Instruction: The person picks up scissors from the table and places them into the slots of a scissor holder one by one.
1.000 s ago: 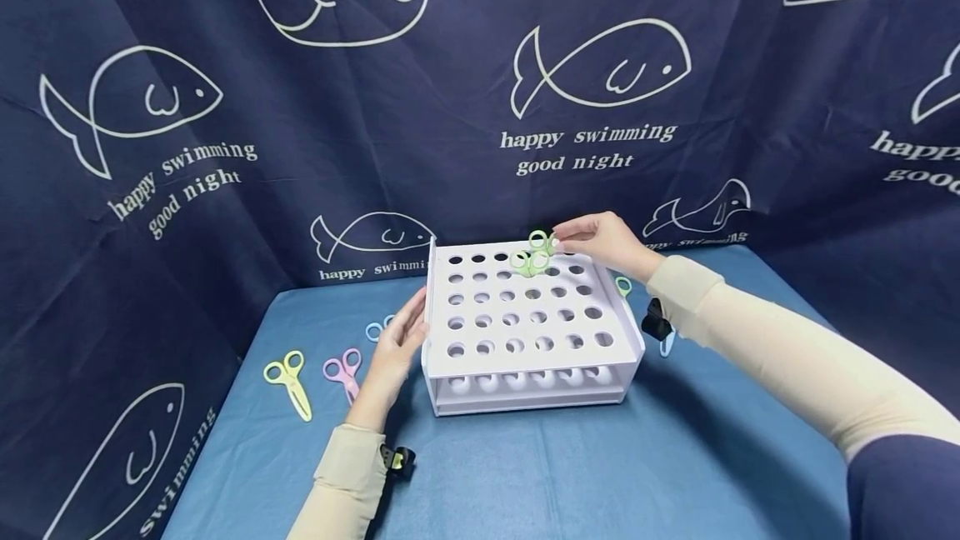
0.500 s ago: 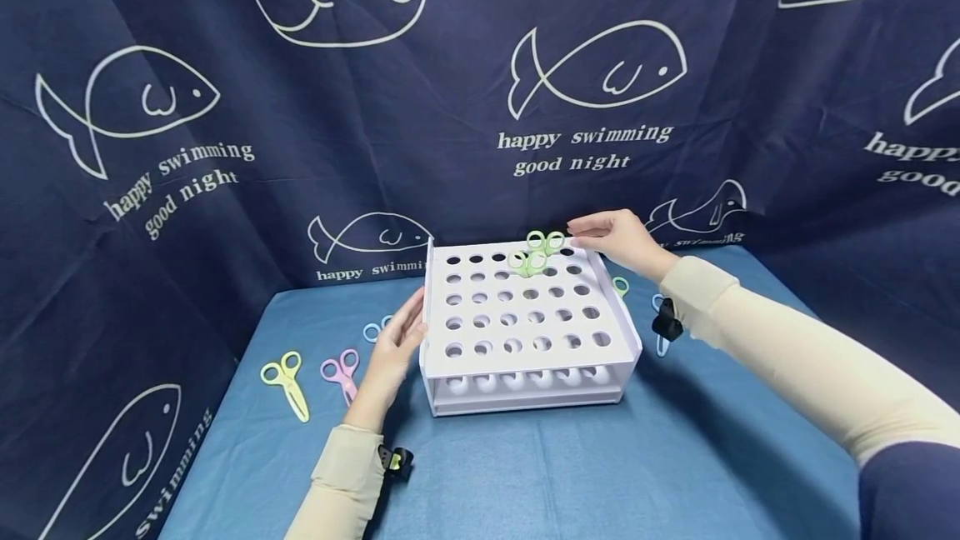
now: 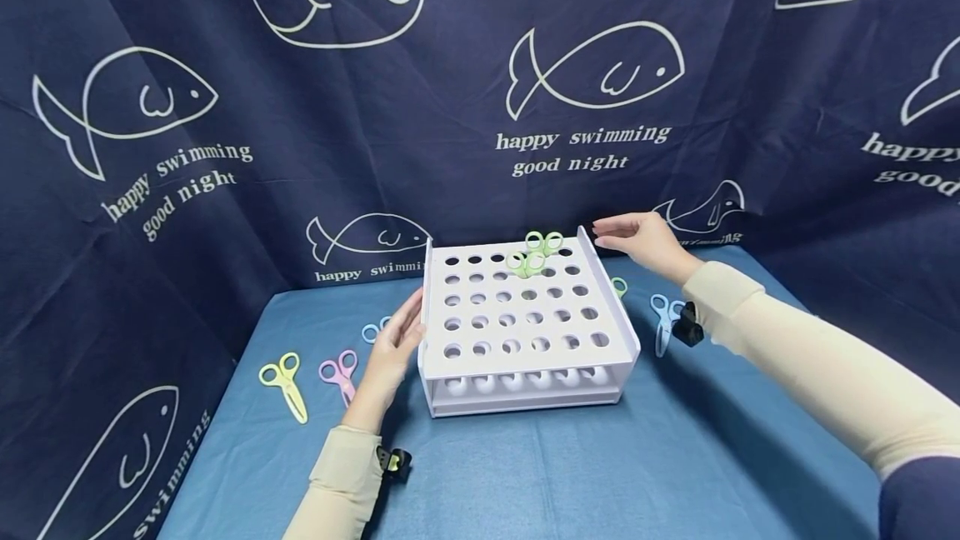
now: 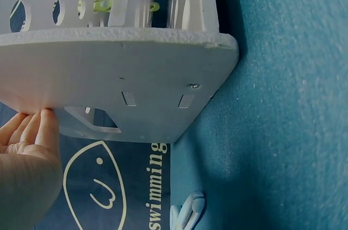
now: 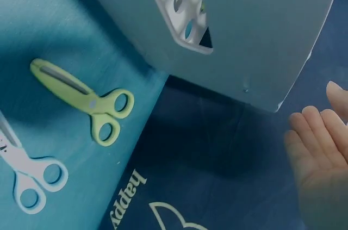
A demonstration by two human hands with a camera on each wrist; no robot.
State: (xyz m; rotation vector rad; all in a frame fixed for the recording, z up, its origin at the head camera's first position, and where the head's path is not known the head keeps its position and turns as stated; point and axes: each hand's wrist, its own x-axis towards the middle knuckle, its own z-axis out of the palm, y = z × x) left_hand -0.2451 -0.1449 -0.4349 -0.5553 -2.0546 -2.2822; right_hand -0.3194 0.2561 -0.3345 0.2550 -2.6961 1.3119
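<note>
A white rack (image 3: 491, 365) with rows of round holes stands mid-table. Two pairs of light green scissors hang handles-up in its back holes, the rear scissors (image 3: 545, 250) and the front scissors (image 3: 527, 270). My left hand (image 3: 386, 365) rests its straight fingers against the rack's left side panel (image 4: 109, 72), near an oval cutout. My right hand (image 3: 648, 244) is beyond the back of the right panel (image 5: 228, 34), holding nothing, its fingers extended in the right wrist view. Below it on the table lie green scissors (image 5: 89, 102) and light blue scissors (image 3: 664, 319).
Left of the rack lie yellow scissors (image 3: 288, 390), pink scissors (image 3: 341, 369) and blue scissors (image 3: 370, 333), the last partly hidden by my left hand. A blue cloth covers the table (image 3: 495, 482). Behind it hangs a dark blue curtain (image 3: 465, 107) with fish drawings.
My right hand has let go of the rear green scissors and moved right, past the rack's right panel. The scissors stay in the rack. My left hand stays at the left panel.
</note>
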